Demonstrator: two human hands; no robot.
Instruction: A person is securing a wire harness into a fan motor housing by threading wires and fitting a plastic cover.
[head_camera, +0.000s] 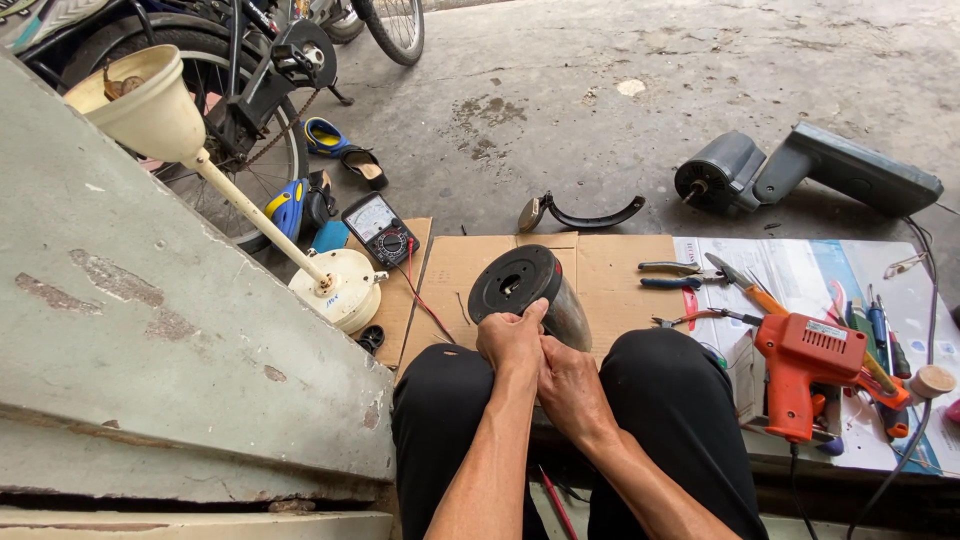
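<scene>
2 hands (540, 365) (fingers wrapped) around motor (528, 292)

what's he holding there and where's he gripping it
Both hands hold a black round motor housing by its near lower edge: the left hand wraps the rim, the right hand is pressed just beside and below it. It lies tilted on the cardboard.

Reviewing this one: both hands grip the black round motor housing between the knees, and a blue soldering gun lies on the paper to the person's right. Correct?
Not quite. The soldering gun is orange, not blue, as the head view shows. The rest holds: the left hand and right hand grip the black round motor housing between the knees, and the gun lies on the paper to the person's right.
</scene>
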